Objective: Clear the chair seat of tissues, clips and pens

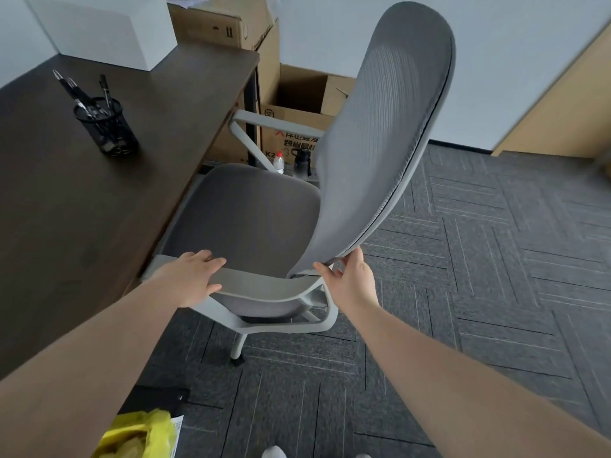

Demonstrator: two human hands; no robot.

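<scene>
A grey office chair stands beside the desk, its seat (244,213) bare, with no tissues, clips or pens showing on it. My left hand (193,279) grips the near armrest (264,285), fingers over its top. My right hand (350,280) holds the lower edge of the mesh backrest (386,127), thumb on the front face. Several black pens stand in a black mesh pen cup (107,128) on the dark wooden desk (82,209).
A white box (109,31) sits at the desk's back. Cardboard boxes (297,104) stand behind the chair, with a water bottle (279,161) and a dark flask (302,163) on the floor. A bin with a yellow bag (139,436) is at my lower left. Grey carpet (496,259) stretches right.
</scene>
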